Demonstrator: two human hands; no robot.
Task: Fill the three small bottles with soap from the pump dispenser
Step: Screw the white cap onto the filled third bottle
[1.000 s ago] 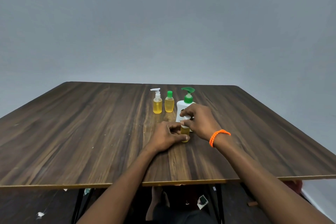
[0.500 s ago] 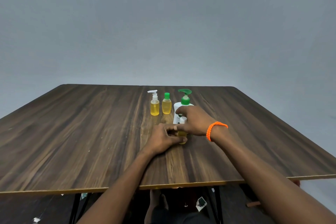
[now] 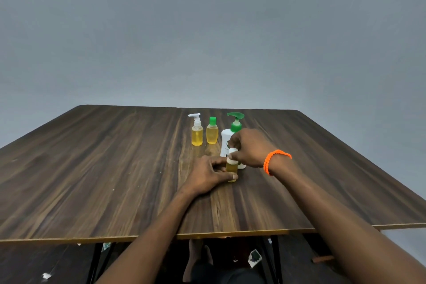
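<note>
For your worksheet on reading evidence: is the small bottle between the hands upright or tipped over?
Upright. The small bottle stands on the table, white cap on top; the left hand grips its body and the right hand pinches the cap.

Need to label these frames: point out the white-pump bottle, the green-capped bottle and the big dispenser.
white-pump bottle (image 3: 197, 137): head view, on its yellow body.
green-capped bottle (image 3: 212, 135): head view, on its yellow body.
pump dispenser (image 3: 235, 116): head view, on its green pump head.
</note>
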